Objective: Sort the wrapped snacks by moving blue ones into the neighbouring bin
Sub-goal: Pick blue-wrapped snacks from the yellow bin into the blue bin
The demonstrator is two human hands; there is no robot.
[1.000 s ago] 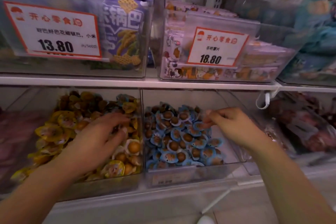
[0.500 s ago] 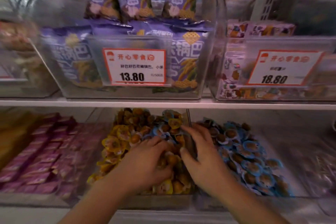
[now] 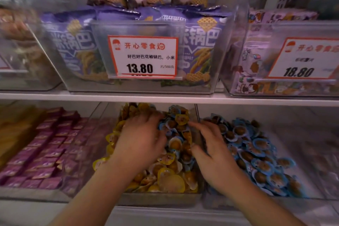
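Both hands work in the clear plastic bin of yellow-wrapped round snacks (image 3: pixel 170 183), where stray blue-wrapped round snacks (image 3: pixel 171 126) lie mixed near the back. The left hand (image 3: pixel 141 143) rests curled on the pile, apparently raking; what it holds cannot be told. The right hand (image 3: pixel 211 154), fingers spread, reaches across the divider from the neighbouring clear bin of blue snacks (image 3: pixel 260 154).
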